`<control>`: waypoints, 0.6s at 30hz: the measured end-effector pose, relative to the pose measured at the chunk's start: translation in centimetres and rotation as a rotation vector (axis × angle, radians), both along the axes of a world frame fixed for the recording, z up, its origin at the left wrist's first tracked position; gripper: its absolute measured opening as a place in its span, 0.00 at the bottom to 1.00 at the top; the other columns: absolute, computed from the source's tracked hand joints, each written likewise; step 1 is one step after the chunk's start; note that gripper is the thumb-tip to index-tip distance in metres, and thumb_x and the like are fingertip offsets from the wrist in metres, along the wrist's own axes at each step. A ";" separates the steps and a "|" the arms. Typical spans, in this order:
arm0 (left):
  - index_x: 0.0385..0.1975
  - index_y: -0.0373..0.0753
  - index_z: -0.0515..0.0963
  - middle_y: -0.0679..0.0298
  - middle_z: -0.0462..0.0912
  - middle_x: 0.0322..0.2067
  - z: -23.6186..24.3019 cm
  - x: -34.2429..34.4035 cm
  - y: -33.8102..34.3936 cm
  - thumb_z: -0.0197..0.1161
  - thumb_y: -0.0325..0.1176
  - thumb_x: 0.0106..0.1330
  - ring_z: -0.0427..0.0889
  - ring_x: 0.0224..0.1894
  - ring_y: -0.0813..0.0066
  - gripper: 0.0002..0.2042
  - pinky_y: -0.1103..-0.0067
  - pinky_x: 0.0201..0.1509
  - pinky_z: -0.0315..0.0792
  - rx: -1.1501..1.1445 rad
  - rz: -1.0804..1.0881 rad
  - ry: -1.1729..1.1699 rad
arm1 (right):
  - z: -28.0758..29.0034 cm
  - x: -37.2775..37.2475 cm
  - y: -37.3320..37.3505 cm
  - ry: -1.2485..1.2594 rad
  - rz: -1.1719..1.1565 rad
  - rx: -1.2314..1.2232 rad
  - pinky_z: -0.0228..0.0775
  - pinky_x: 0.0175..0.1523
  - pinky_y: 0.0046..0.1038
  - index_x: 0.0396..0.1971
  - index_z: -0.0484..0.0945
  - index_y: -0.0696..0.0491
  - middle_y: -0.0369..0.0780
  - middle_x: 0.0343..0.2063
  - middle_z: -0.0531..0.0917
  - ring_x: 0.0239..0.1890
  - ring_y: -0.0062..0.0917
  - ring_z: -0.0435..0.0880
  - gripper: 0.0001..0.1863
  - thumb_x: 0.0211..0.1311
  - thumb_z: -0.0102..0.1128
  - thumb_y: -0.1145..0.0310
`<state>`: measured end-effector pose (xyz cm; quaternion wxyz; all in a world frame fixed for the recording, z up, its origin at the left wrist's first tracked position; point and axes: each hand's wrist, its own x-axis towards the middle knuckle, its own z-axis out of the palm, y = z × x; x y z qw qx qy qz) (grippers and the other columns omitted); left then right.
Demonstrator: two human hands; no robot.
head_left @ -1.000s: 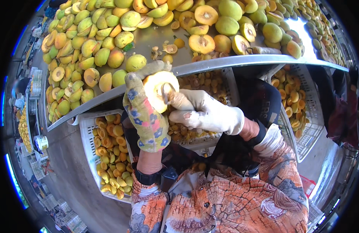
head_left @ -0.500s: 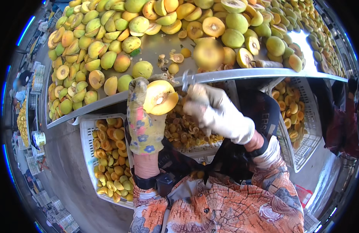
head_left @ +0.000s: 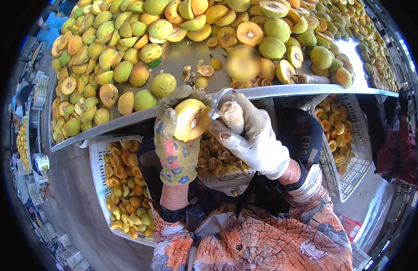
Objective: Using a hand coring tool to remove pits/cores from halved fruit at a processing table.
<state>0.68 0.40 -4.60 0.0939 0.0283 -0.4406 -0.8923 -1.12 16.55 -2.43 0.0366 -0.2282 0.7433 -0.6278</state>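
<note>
My left hand [head_left: 170, 144], in a flower-patterned glove, is wrapped round a halved yellow peach [head_left: 184, 118]. The cut face is turned toward my right, and a pale pit shows at its middle. In a stained white glove, my right hand [head_left: 265, 147] grips a pitting tool with a thick, light handle [head_left: 231, 115] and a curved metal loop blade [head_left: 223, 95]. The loop is at the peach's right edge, where a piece of flesh stands out. Whether the blade has entered the flesh I cannot tell. Both hands are just in front of the table's metal rim [head_left: 290, 91].
Halved peaches [head_left: 123, 72] cover much of the metal table [head_left: 177, 54], with scraps near its edge. Below, a white crate [head_left: 98, 171] of peach halves stands left and another crate [head_left: 360, 165] right. Between my knees is a container of pits and scraps [head_left: 222, 160].
My right hand has brought the tool's loop up to the peach in my left hand. The left hand and peach have shifted slightly right and turned.
</note>
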 end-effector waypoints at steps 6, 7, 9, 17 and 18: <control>0.52 0.31 0.72 0.57 0.77 0.49 -0.3 -0.1 1.0 0.55 0.42 0.67 0.77 0.52 0.68 0.21 0.72 0.60 0.70 -0.072 -0.009 0.043 | -0.1 -0.3 -0.9 0.257 -0.037 0.145 0.74 0.41 0.34 0.52 0.69 0.56 0.47 0.33 0.81 0.37 0.44 0.83 0.26 0.52 0.65 0.73; 0.52 0.32 0.72 0.58 0.77 0.48 -0.4 -0.2 1.1 0.55 0.41 0.68 0.77 0.51 0.69 0.20 0.73 0.59 0.70 -0.035 -0.011 0.059 | 0.1 -0.4 -0.9 0.193 -0.022 0.180 0.74 0.42 0.31 0.50 0.70 0.57 0.46 0.33 0.81 0.37 0.42 0.84 0.23 0.54 0.64 0.72; 0.51 0.32 0.73 0.60 0.77 0.48 0.3 0.2 1.7 0.53 0.39 0.69 0.77 0.51 0.71 0.18 0.75 0.59 0.70 -0.085 0.060 -0.011 | -0.2 -0.9 -0.6 0.038 0.018 0.067 0.73 0.41 0.31 0.45 0.72 0.58 0.46 0.30 0.81 0.34 0.42 0.83 0.20 0.52 0.65 0.70; 0.56 0.32 0.68 0.53 0.76 0.49 0.7 0.3 0.2 0.50 0.40 0.72 0.77 0.52 0.60 0.20 0.69 0.58 0.72 0.065 0.090 -0.061 | -1.1 0.2 1.4 -0.413 0.372 -0.145 0.71 0.41 0.29 0.46 0.72 0.59 0.38 0.30 0.79 0.34 0.25 0.79 0.25 0.62 0.61 0.52; 0.57 0.33 0.65 0.52 0.75 0.50 -0.7 0.5 -0.6 0.46 0.44 0.73 0.77 0.52 0.59 0.22 0.65 0.57 0.73 -0.572 0.235 -0.024 | -0.9 -0.1 1.2 -0.345 0.268 -0.001 0.71 0.39 0.28 0.47 0.72 0.59 0.37 0.29 0.78 0.32 0.24 0.78 0.24 0.63 0.60 0.53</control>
